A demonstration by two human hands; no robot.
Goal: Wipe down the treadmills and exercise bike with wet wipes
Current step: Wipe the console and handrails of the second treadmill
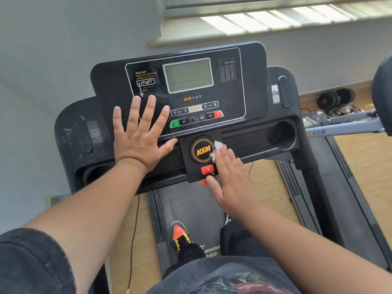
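Note:
A black treadmill console (231, 85) with a grey screen and an orange HSM badge (201, 150) fills the middle of the view. My left hand (141, 135) lies flat with spread fingers on the console's lower left face. My right hand (230, 177) presses a crumpled white wet wipe (216, 150) with straight fingers against the panel just right of the badge. Its thumb sits beside the red safety key (206, 169). Most of the wipe is hidden under the fingers.
The treadmill belt (191, 209) runs below, with my orange-and-black shoe (180, 234) on it. Cup holders (281, 134) sit at both console ends. Another machine's grey frame (347, 124) juts in at the right. Dumbbells (335, 98) lie on the wooden floor by the wall.

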